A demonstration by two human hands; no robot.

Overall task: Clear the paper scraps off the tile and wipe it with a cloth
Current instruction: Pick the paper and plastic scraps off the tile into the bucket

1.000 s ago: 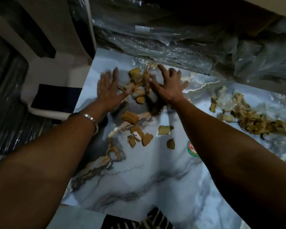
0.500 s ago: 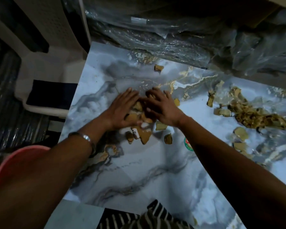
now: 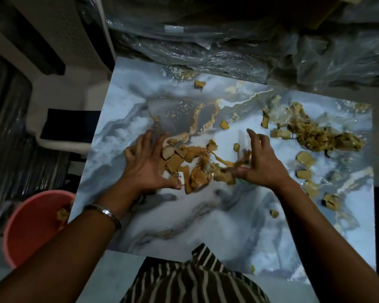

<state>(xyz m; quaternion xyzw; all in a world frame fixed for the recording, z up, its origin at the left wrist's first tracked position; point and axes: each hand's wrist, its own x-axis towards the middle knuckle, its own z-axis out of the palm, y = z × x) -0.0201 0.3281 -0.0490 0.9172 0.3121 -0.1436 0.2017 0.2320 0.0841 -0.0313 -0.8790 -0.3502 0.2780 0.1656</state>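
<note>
Marbled blue-grey tile [image 3: 206, 226] fills the view, below crinkled plastic sheeting [image 3: 228, 47]. One gathered heap of brown paper scraps [image 3: 193, 165] lies between two hands; a second, larger pile [image 3: 315, 136] sits to the right, with about ten loose pieces scattered around it. The left hand [image 3: 147, 167] lies flat, fingers spread, against the heap; the right hand [image 3: 260, 165] has loosely curved, parted fingers touching it. One pink bucket [image 3: 31, 226] stands off the tile's left edge. Since half a second ago, both hands have drawn the heap nearer.

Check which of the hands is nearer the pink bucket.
Left. The left hand is on the tile's side nearest the pink bucket; the right hand lies farther across the tile.
</note>
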